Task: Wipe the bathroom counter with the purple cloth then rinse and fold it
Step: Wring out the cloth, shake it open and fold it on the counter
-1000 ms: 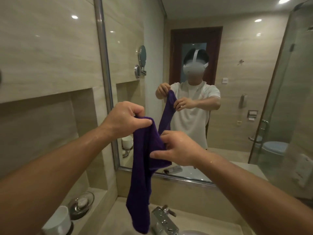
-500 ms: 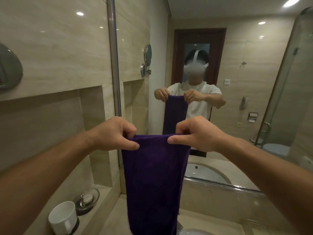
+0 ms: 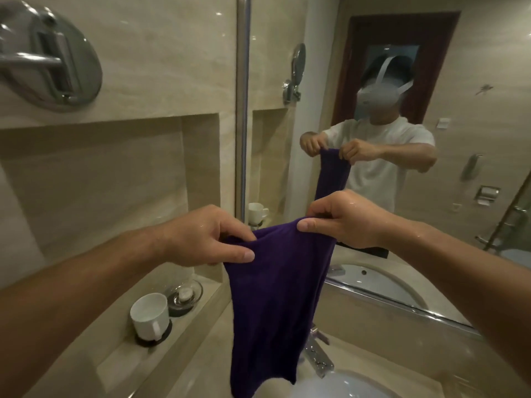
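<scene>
The purple cloth (image 3: 273,305) hangs in the air in front of the mirror, above the beige counter (image 3: 201,366) and the sink. My left hand (image 3: 209,239) pinches its top left corner. My right hand (image 3: 342,219) pinches its top right corner. Both hands are wet and level with each other, with the top edge slack between them. The cloth's lower end dangles just left of the chrome faucet (image 3: 319,357).
A white cup (image 3: 149,314) on a dark coaster and a glass soap dish (image 3: 185,295) stand on the ledge at the left. The white basin (image 3: 344,384) lies at the bottom. The mirror (image 3: 402,139) is ahead, and a chrome wall fitting (image 3: 48,56) is at the upper left.
From a bunched grip one second ago, my hands spread the cloth's top edge flat, then drew a little closer so it sags. The view has tilted down and left.
</scene>
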